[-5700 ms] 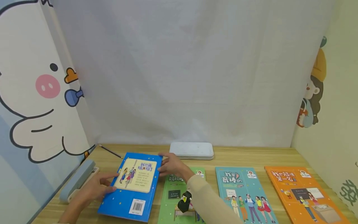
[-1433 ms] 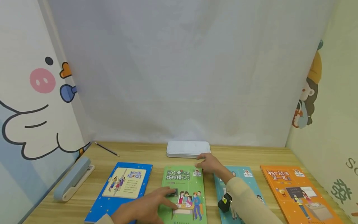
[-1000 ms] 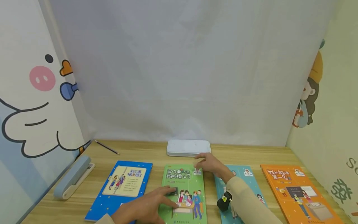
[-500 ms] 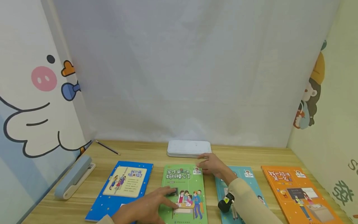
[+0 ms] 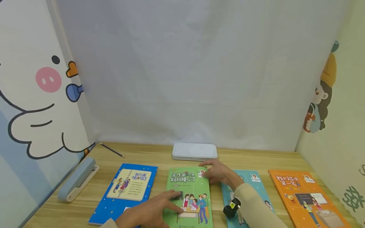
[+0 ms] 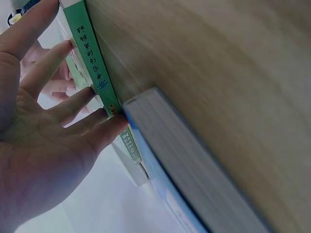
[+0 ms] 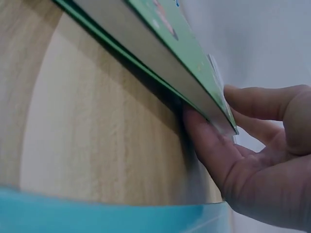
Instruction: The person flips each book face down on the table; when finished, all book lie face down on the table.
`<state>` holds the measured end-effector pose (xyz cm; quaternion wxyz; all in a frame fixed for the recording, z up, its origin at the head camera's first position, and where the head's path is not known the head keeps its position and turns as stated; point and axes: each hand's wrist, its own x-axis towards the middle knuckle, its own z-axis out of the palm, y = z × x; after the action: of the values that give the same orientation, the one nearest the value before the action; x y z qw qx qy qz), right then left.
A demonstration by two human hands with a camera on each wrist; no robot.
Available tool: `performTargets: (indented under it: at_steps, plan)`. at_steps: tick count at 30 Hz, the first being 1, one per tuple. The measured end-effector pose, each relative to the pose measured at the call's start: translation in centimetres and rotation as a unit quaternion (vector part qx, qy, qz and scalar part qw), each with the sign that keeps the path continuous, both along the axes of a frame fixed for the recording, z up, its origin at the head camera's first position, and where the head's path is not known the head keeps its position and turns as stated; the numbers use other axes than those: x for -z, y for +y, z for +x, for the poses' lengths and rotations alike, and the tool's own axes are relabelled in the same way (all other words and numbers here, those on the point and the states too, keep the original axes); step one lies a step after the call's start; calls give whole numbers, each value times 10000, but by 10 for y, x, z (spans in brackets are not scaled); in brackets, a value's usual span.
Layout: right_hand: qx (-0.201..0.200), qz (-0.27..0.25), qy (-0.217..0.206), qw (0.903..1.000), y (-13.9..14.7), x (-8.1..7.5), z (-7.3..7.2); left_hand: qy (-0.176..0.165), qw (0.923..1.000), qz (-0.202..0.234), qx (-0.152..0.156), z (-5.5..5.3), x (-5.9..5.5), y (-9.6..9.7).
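Observation:
A green book point(image 5: 188, 196) lies cover up between a blue book point(image 5: 128, 186) and a teal book point(image 5: 256, 193). My left hand point(image 5: 151, 205) lies along its left side, and in the left wrist view the spread fingers point(image 6: 77, 104) touch its green spine point(image 6: 95, 63). At the far right corner is my right hand point(image 5: 218, 172). In the right wrist view its thumb point(image 7: 206, 136) is tucked under the bottom cover and a finger point(image 7: 243, 99) lies over the top, pinching the corner. A shadow shows beneath that edge.
An orange book point(image 5: 310, 199) lies at the far right. Behind the green book is a white case point(image 5: 195, 151). A blue-grey stapler point(image 5: 78, 180) and a pencil point(image 5: 112, 149) lie on the left of the wooden table point(image 5: 242, 158), which a grey cloth point(image 5: 185, 79) backs.
Earlier both hands held the blue book; it now lies flat at left, and the hands are at the green book. Over the last half second my right hand has closed in on its corner.

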<state>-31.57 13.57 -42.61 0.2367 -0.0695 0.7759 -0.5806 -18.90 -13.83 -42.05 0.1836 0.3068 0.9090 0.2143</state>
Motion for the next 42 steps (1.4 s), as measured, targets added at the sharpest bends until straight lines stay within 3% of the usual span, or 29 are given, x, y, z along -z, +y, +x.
performTargets:
  at_steps: [11, 21, 29, 35, 42]
  plan:
    - [-246, -158, -85, 9995, 3, 3, 2, 5, 9999, 105, 102, -3, 3, -2]
    - [-305, -688, -249, 9969, 5, 3, 0, -4, 9999, 98, 71, -2, 1, 0]
    - [-394, -959, -349, 9940, 11, 2, -2, 126, 9992, 281, 253, -4, 2, -3]
    - [-323, -1181, -276, 9921, 11, -4, -2, 56, 9989, 445, -136, -2, -2, -1]
    - [-210, -1428, -167, 9894, 10, -12, 0, 437, 9974, 481, -318, -2, -5, 4]
